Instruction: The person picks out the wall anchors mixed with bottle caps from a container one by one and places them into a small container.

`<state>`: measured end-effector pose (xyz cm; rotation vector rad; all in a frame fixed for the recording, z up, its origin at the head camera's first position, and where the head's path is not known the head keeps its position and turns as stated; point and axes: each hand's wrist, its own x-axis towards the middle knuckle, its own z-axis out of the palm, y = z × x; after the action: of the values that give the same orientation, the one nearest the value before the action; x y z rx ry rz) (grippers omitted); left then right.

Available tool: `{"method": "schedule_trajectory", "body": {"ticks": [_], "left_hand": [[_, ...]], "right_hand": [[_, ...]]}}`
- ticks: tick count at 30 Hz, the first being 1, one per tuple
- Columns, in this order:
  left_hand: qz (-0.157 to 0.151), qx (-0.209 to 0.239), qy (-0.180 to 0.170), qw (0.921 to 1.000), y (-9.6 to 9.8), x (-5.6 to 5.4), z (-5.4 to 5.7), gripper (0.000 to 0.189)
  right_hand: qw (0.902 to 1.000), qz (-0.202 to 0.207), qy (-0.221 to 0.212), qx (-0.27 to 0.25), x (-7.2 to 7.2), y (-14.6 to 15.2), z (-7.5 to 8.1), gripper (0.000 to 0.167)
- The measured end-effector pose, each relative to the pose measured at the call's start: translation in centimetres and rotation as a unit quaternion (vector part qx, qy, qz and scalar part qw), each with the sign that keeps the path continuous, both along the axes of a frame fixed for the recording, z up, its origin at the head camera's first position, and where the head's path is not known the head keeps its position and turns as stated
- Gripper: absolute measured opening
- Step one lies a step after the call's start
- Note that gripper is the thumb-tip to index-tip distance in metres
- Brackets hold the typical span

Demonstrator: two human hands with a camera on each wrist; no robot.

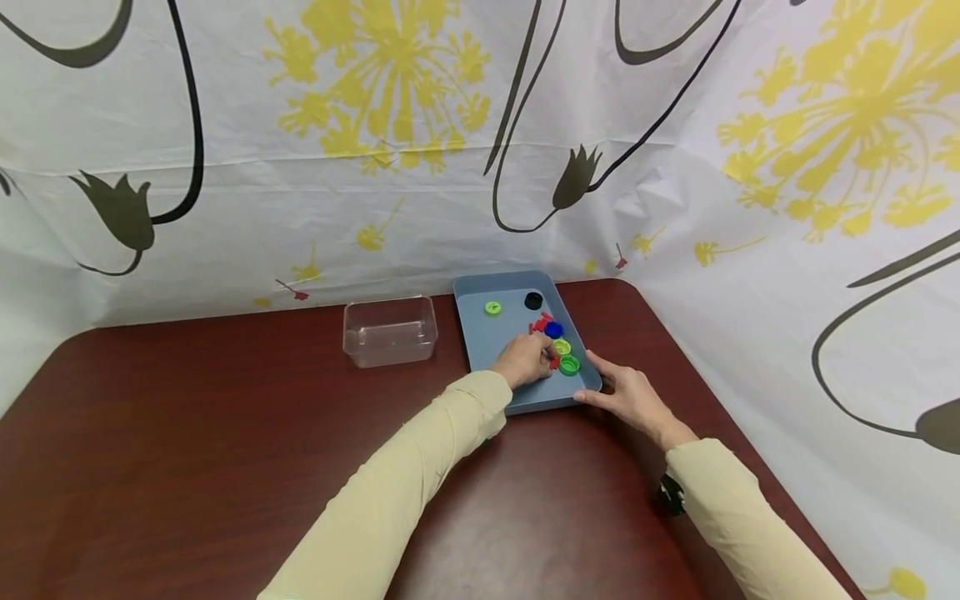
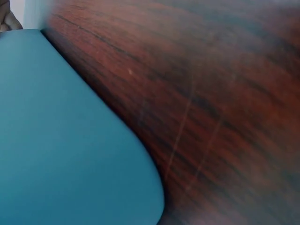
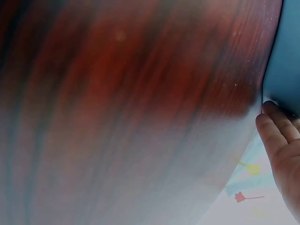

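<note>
A shallow blue-grey tray [image 1: 480, 333] lies on the table and holds small coloured pieces. My left hand [image 1: 522, 360] reaches into it, thumb and fingers curled about a small red piece [image 1: 554, 363], which they partly hide. Right beside those fingers are a green bottle cap [image 1: 569, 365] and a yellow-green cap [image 1: 562, 347]. My right hand [image 1: 626, 393] grips the tray's near right corner, thumb at the front and fingers along the side. In the right wrist view, fingertips [image 3: 268, 123] press against the tray wall [image 3: 286, 56]. The left wrist view shows the tray's outer wall [image 2: 70, 126].
Farther up the tray lie a blue cap [image 1: 553, 330], several red pieces [image 1: 541, 322], a black cap [image 1: 533, 301] and a light green round piece [image 1: 492, 308]. Left of the tray stands a clear plastic container [image 1: 390, 333]. A patterned sheet [image 1: 420, 208] borders the brown table [image 1: 225, 450].
</note>
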<state>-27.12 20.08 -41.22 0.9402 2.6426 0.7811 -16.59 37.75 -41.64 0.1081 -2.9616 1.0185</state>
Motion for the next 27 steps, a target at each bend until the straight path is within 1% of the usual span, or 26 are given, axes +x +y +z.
{"method": "schedule_trajectory", "body": {"ticks": [2,8,13,22,27], "left_hand": [[0.003,0.004,0.003,1.0,-0.03,0.01,-0.08,0.023],[-0.001,0.007,0.018,0.9998,-0.02,-0.07,-0.32,0.021],[-0.001,0.009,0.016,0.9998,-0.04,-0.04,-0.54,0.02],[-0.007,0.008,0.019,0.9998,-0.07,0.03,-0.76,0.021],[-0.002,0.009,0.016,0.9998,-0.03,-0.05,-0.71,0.017]], "right_hand": [[1.0,0.0,-0.001,0.002,-0.03,-0.04,0.04,0.086],[1.0,-0.002,-0.003,0.004,-0.04,-0.07,0.1,0.086],[0.9999,-0.005,-0.012,-0.002,0.03,-0.14,-0.03,0.087],[0.9999,-0.001,-0.002,-0.012,0.2,-0.22,-0.17,0.085],[0.9999,-0.001,-0.003,-0.015,0.14,-0.26,0.0,0.084]]}}
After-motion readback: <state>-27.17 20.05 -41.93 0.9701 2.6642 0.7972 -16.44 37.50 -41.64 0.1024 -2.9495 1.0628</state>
